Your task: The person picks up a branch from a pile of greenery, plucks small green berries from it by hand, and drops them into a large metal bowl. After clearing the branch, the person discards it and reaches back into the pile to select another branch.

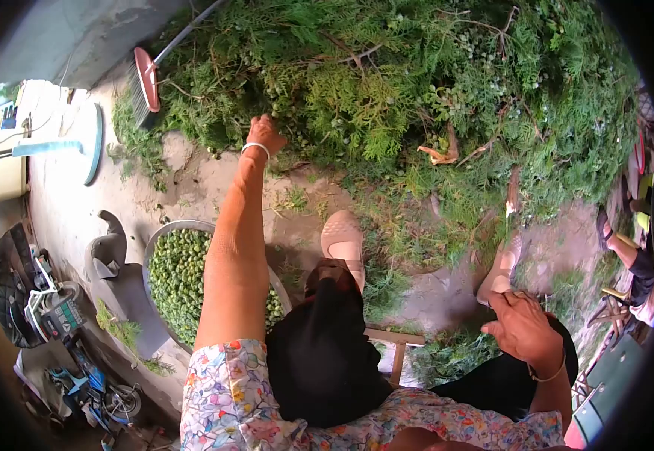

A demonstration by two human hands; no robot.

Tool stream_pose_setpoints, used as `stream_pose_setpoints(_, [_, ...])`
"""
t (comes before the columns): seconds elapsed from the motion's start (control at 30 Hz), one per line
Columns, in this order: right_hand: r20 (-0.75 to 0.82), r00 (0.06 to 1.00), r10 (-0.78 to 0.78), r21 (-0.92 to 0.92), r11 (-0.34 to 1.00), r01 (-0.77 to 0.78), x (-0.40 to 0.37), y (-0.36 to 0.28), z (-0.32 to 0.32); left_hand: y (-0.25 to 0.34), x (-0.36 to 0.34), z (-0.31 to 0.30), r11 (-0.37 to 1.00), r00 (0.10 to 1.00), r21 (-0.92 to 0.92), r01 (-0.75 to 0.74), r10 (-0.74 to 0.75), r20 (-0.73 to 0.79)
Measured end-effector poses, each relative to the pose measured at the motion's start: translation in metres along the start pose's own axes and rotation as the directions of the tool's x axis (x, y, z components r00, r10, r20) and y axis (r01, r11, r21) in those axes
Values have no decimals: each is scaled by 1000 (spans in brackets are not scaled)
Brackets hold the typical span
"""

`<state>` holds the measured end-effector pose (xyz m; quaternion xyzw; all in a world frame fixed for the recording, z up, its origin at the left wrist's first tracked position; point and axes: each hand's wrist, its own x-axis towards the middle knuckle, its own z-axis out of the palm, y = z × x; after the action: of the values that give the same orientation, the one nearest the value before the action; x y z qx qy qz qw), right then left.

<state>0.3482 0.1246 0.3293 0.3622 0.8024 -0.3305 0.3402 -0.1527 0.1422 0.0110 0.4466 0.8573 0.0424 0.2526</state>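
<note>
A large pile of green conifer branches (372, 98), dotted with small round cones, spreads over the ground in front. My left hand (267, 135), with a pale bangle at the wrist, reaches to the near edge of this pile. Its fingers look curled in among the foliage, and what they hold is hidden. Below my left forearm is a round metal basin (149, 259) full of small green cones (180, 270). My right hand (524, 331) rests by my right knee, fingers loosely bent, thumb apart, holding nothing.
A broom (146, 79) leans on the pile at the upper left. Beside the basin stands a grey ride-on toy (113, 270). A small blue bicycle (94, 391) is at the lower left. Another person's leg (625, 249) shows at the far right.
</note>
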Motion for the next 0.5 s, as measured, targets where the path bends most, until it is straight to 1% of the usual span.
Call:
stream_pose_setpoints(0.03, [-62,998,-24,28,999,26,0,-4,-1,-5,-2,6,1000,999,24,0,-1,44])
stream_pose_setpoints(0.07, [-128,991,-48,53,997,55,-1,-7,-3,-25,3,35,985,990,121,-121,129,-62])
stream_pose_setpoints(0.1, [-128,991,-49,58,997,57,-2,-10,-5,-1,-27,22,994,990,99,-51,64,-125])
stream_pose_setpoints(0.17, [-174,983,-55,84,994,70,-6,-14,-10,30,-67,4,989,960,71,-129,143,-239])
stream_pose_setpoints(0.2, [-184,981,-57,85,994,73,-7,-16,-11,26,-69,11,976,922,37,-216,216,-322])
stream_pose_setpoints(0.23, [-191,980,-51,71,995,66,-9,-17,-14,50,-91,-6,987,915,-48,-155,125,-384])
stream_pose_setpoints(0.3, [-222,974,-45,59,996,59,-11,-20,-17,77,-118,-33,964,879,-132,-229,147,-453])
stream_pose_setpoints(0.33, [-292,955,-47,91,993,77,-12,-21,-18,92,-133,-49,962,870,-123,-244,161,-466])
stream_pose_setpoints(0.37, [-363,931,-46,123,988,97,-13,-21,-18,107,-149,-66,912,910,-312,-268,133,-393])
stream_pose_setpoints(0.4, [-467,883,-56,130,983,131,-15,-20,-15,123,-164,-84,829,943,-488,-271,128,-307])
stream_pose_setpoints(0.43, [-488,872,-42,141,982,126,-16,-19,-15,138,-177,-101,827,937,-477,-296,153,-315])
stream_pose_setpoints(0.47, [-531,847,-32,188,970,154,-17,-19,-18,152,-189,-119,682,961,-678,-275,212,-177])
stream_pose_setpoints(0.5, [-570,821,-19,233,955,184,-17,-18,-19,166,-201,-134,512,953,-836,-197,299,-41])
